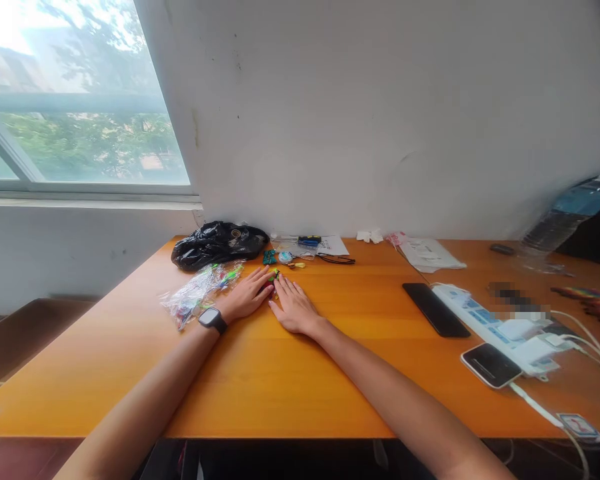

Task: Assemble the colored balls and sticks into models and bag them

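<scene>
My left hand (pixel 247 293), with a dark watch (pixel 213 320) on its wrist, lies palm down on the table, fingers stretched forward. Close beside it my right hand (pixel 294 307) is also flat, fingers extended. Between and partly under the fingertips are small yellow, green and red pieces (pixel 275 273), mostly hidden. A clear plastic bag (pixel 193 293) with colourful contents lies just left of my left hand. Beyond the fingertips sit a dark green piece (pixel 269 257), a round white-and-blue item (pixel 285 257) and a small yellowish item (pixel 297 265).
A black plastic bag (pixel 215 245) rests at the back left of the wooden table (pixel 280 387). Glasses (pixel 337 259) lie near the wall. On the right are a black phone (pixel 435 309), a power strip (pixel 480 320), a white-edged device (pixel 491 365), cables and a water bottle (pixel 555 223).
</scene>
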### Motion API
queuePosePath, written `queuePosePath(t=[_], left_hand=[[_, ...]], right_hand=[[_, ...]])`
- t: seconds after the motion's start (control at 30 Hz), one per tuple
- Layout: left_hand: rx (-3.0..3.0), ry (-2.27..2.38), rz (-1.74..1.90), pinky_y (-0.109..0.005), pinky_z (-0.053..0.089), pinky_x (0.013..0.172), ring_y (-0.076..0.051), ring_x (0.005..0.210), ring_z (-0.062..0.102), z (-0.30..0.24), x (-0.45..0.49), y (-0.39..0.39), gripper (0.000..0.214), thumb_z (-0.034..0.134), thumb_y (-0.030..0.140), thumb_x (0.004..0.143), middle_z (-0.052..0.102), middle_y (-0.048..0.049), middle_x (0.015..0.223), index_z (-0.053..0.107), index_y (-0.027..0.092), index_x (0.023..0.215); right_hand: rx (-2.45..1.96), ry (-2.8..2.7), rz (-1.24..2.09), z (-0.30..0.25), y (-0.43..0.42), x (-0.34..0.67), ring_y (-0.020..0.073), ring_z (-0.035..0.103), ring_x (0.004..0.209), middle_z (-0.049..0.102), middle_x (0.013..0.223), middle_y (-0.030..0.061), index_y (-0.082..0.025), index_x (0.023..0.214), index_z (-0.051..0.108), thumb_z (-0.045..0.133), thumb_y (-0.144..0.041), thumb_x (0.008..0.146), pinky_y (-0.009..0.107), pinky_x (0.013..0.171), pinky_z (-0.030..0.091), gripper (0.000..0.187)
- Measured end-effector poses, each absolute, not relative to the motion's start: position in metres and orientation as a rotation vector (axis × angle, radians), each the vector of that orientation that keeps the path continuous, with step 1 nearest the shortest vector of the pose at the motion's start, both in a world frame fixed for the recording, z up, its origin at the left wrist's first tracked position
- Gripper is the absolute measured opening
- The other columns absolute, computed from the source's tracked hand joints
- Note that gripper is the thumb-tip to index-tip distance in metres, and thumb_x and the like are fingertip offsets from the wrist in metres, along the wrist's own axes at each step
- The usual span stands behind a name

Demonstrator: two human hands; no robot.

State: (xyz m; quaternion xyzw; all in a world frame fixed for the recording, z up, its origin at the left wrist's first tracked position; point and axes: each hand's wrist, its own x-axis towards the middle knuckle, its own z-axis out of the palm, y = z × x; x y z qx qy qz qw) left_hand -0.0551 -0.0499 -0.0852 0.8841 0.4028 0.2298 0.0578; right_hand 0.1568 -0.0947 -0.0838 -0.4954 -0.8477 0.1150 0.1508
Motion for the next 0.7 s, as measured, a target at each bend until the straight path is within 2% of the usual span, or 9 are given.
queuePosePath(t=[0.2,0.3,0.37,0.5,0.7], left_hand=[[2.677,1.238,0.645,-0.055,0.030,0.132,-0.032,0.164,0.026,-0.088,-0.059,-0.050,0.063,0.038,0.054,0.113,0.035,-0.0150,0.173,0.042,0.020,0.166],[2.652,1.272,0.728,-0.053,0.032,0.131,-0.032,0.163,0.030,-0.084,-0.058,-0.052,0.064,0.037,0.053,0.113,0.035,-0.0169,0.173,0.041,0.018,0.166],[2.640,1.294,0.862,-0.052,0.036,0.129,-0.031,0.159,0.038,-0.080,-0.058,-0.053,0.060,0.042,0.052,0.112,0.043,-0.0179,0.169,0.049,0.018,0.160],[2.666,1.275,0.995,-0.051,0.046,0.122,-0.031,0.146,0.055,-0.076,-0.059,-0.053,0.038,0.054,0.047,0.107,0.064,-0.0149,0.149,0.070,0.022,0.131],[2.667,1.235,0.987,-0.047,0.056,0.107,-0.030,0.122,0.069,-0.075,-0.058,-0.052,0.027,0.058,0.040,0.105,0.075,-0.0112,0.129,0.075,0.022,0.116]], right_hand=[[-1.388,-2.412,0.340,-0.084,-0.096,0.159,0.0296,0.021,0.166,0.021,0.178,0.0175,-0.010,0.170,0.032,0.039,-0.050,0.109,0.050,0.135,0.016,0.073],[-1.391,-2.406,0.350,-0.083,-0.096,0.159,0.0302,0.021,0.166,0.020,0.178,0.0183,-0.008,0.168,0.035,0.041,-0.049,0.109,0.050,0.136,0.016,0.073],[-1.390,-2.402,0.357,-0.081,-0.096,0.160,0.0302,0.020,0.166,0.020,0.178,0.0188,-0.006,0.169,0.034,0.043,-0.048,0.108,0.050,0.136,0.016,0.074],[-1.372,-2.405,0.366,-0.079,-0.097,0.160,0.0305,0.021,0.166,0.021,0.178,0.0176,-0.009,0.168,0.036,0.044,-0.045,0.108,0.052,0.135,0.017,0.070],[-1.353,-2.349,0.335,-0.076,-0.100,0.160,0.0316,0.030,0.163,0.027,0.176,0.0201,-0.011,0.156,0.051,0.055,-0.040,0.105,0.051,0.133,0.025,0.059]])
